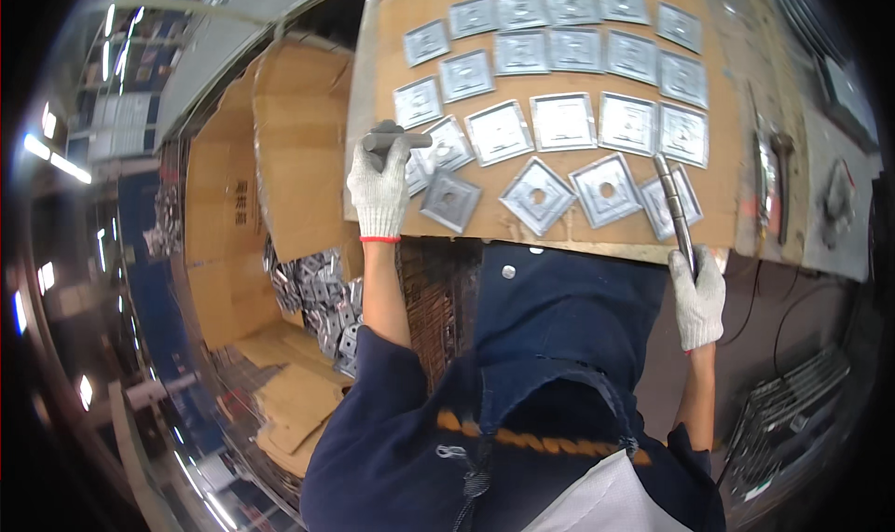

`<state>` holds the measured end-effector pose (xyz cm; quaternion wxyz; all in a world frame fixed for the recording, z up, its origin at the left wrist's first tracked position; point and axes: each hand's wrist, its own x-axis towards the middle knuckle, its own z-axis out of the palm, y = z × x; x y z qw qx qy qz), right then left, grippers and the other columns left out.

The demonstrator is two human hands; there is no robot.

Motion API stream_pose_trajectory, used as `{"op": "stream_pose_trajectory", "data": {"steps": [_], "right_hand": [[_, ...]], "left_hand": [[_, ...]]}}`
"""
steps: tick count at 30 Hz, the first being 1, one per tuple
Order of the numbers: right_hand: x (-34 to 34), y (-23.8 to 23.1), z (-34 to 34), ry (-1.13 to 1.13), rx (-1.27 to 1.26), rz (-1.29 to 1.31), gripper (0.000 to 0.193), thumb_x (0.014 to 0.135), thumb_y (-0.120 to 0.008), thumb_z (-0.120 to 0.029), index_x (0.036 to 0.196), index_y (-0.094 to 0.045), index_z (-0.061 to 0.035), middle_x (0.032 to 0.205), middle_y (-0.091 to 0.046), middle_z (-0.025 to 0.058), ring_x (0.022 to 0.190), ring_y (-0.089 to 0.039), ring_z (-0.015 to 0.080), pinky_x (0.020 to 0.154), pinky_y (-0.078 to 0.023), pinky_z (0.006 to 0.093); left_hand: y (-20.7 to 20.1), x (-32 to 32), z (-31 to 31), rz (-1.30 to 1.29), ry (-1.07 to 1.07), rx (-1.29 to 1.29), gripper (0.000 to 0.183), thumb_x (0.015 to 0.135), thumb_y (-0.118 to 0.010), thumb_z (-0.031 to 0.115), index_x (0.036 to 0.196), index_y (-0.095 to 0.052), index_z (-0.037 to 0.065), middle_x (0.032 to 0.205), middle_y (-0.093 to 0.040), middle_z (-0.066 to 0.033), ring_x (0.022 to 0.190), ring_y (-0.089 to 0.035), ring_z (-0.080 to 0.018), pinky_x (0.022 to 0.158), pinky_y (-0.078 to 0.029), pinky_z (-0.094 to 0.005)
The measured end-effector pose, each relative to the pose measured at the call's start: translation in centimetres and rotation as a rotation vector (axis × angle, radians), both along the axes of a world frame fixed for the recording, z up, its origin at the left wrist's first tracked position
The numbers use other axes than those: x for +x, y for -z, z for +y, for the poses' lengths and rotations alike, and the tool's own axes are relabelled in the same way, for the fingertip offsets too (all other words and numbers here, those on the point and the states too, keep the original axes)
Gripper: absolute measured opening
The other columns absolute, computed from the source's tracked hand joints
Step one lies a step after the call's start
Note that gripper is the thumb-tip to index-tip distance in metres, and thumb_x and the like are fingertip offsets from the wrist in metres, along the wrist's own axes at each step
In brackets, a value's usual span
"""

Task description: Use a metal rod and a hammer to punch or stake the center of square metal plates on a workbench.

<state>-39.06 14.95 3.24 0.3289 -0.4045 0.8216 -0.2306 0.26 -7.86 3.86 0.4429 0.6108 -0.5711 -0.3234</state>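
Note:
Both my hands wear white knitted gloves. My left hand [378, 196], at the table's left edge, is closed round a grey cylindrical metal piece [403, 141] that lies crosswise over the fingers. Gripped near its lower end by my right hand [697, 304] is a long stepped metal rod [673, 201]. Its upper end reaches over a square metal plate [656, 207] in the front row. Several rows of such plates cover the cardboard sheet [513, 238]. Beside my left hand lies a darker, tilted plate [449, 199]; a round hole shows in its middle.
Left of the table stands an open cardboard box [303, 150], with a heap of metal plates [326, 304] near it. Long hand tools [781, 182] and a grey crumpled item [839, 196] lie at the right. A stack of metal frames [792, 406] sits lower right.

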Motion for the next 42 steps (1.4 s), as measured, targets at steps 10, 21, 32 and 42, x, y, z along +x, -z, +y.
{"op": "stream_pose_trajectory", "data": {"steps": [10, 21, 32, 42], "right_hand": [[10.0, -1.9, -11.2, -0.373, -0.158, -0.136, 0.040, 0.101, -0.069, -0.035, 0.111, -0.067, 0.0032, 0.083, -0.067, 0.0205, 0.073, -0.064, 0.0324, 0.072, -0.051, 0.0426], [15.8, -6.9, -17.9, -0.603, -0.044, -0.215, 0.042, 0.101, -0.069, -0.039, 0.114, -0.068, 0.0002, 0.091, -0.072, 0.0220, 0.079, -0.073, 0.0358, 0.075, -0.055, 0.0413], [25.2, -10.1, -20.7, -0.953, -0.405, -0.109, 0.037, 0.105, -0.063, -0.041, 0.113, -0.060, -0.0051, 0.079, -0.071, 0.0199, 0.072, -0.072, 0.0397, 0.064, -0.057, 0.0465], [24.3, -8.4, -21.6, -0.935, -0.219, 0.053, 0.042, 0.105, -0.060, -0.043, 0.117, -0.063, -0.0028, 0.084, -0.071, 0.0245, 0.084, -0.072, 0.0455, 0.074, -0.056, 0.0509]], "left_hand": [[2.0, 5.6, 2.4, 0.048, -0.089, 0.119, 0.027, 0.101, -0.069, 0.008, 0.124, -0.062, -0.004, 0.097, -0.077, -0.0086, 0.089, -0.070, -0.0139, 0.084, -0.056, -0.0297], [5.6, 6.8, 2.5, -0.181, -0.213, 0.088, 0.056, 0.095, -0.077, 0.024, 0.144, -0.061, 0.003, 0.103, -0.077, -0.0203, 0.100, -0.077, -0.0320, 0.088, -0.059, -0.0412], [3.8, 6.4, 2.6, -0.268, -0.131, -0.162, 0.026, 0.095, -0.077, 0.022, 0.112, -0.071, 0.002, 0.093, -0.076, -0.0215, 0.090, -0.075, -0.0392, 0.080, -0.059, -0.0433], [3.3, 5.4, 2.5, -0.232, -0.317, 0.164, 0.046, 0.089, -0.082, 0.037, 0.118, -0.072, 0.003, 0.095, -0.078, -0.0200, 0.092, -0.077, -0.0380, 0.085, -0.059, -0.0464]]}}
